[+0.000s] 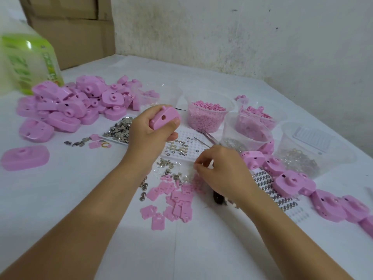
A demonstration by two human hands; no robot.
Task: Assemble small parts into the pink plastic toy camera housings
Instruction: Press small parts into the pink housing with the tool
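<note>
Head view, looking down on a white table. Shows the work well short of finished: a heap of housings (76,104) waiting at far left, one lone housing (25,157) lying at near left, and a shorter row of housings (292,182) along the right. Cannot tell from here whether that row is already fitted out. Shows loose parts spread across the middle: flat pink plates (173,201), small metal discs on a white tray (193,136), and tubs of pink pellets (207,116) farther back. Suggests many housings left to fill.

Finds the left hand (148,131) curled firmly round one housing (164,117), lifted over the far edge of the tray, round hole turned toward the camera. Finds the right hand (222,170) lower and nearer, just right of the plates, thumb and forefinger tips pinched together. Too small to tell of any part between them. Places the gripped housing up and to the left of the right hand, apart, not touching.
</note>
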